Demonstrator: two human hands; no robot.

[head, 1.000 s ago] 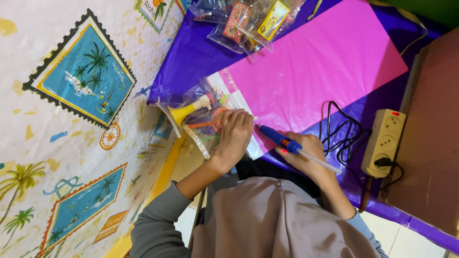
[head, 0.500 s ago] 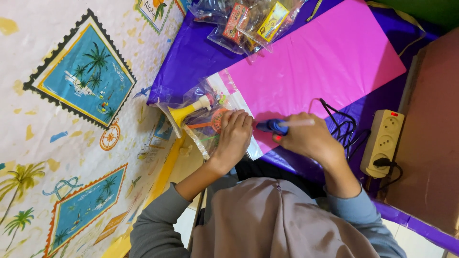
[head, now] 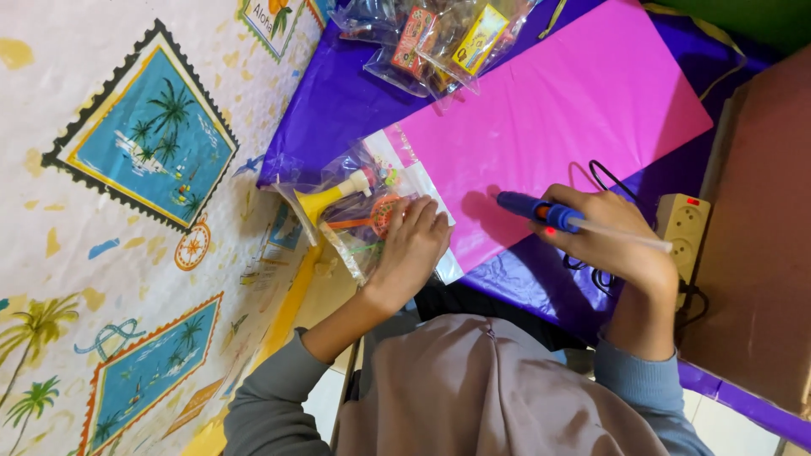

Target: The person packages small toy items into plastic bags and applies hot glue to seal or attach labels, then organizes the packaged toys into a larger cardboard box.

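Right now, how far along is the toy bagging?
Done: finished bags are piled at the far edge. In hand: the left hand presses a toy bag on the pink sheet, and the right hand holds the blue tool just beside it. Left: no sealing contact visible.

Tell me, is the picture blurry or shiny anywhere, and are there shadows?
In the head view, the clear plastic bag under the left hand glints with small bright spots; the right hand and its blue glue gun cast a soft shadow on the pink sheet; light is even, and everything looks fairly sharp.
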